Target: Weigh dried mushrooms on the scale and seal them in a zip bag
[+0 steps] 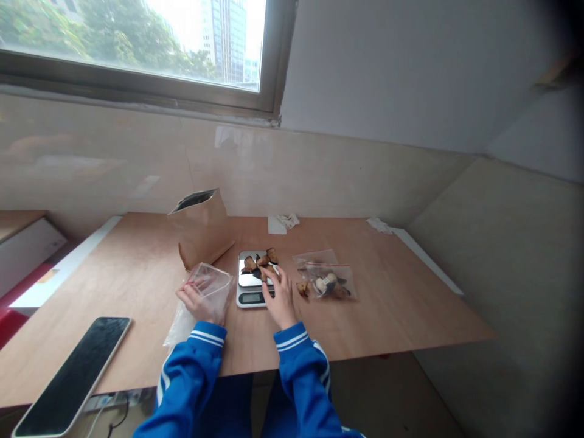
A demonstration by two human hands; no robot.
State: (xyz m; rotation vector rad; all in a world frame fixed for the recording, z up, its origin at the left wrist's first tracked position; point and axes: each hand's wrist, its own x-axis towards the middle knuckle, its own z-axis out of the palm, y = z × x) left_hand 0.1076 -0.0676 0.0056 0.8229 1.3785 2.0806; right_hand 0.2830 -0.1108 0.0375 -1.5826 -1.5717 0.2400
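Observation:
A clear plastic zip bag (214, 289) is in my left hand (198, 302), its fingers closed on the bag's side near the mouth. Right of it, a small silver digital kitchen scale (245, 298) carries several brown, dark-edged dried slices (249, 263), possibly dried mushroom. My right hand (280, 301) reaches over the scale's front right part. Its fingertips touch the slices, with thumb and index finger apart. The scale's display is too small to read. One loose brown piece (302, 289) lies on the table just right of this hand.
Filled zip bags (333, 283) with pale and dark pieces lie to the right. An upright brown paper bag (203, 225) stands behind my left hand. A phone (75, 371) rests at the table's front left. Crumpled tissue (288, 221) lies by the wall. The wooden table (396, 304) ends near my body.

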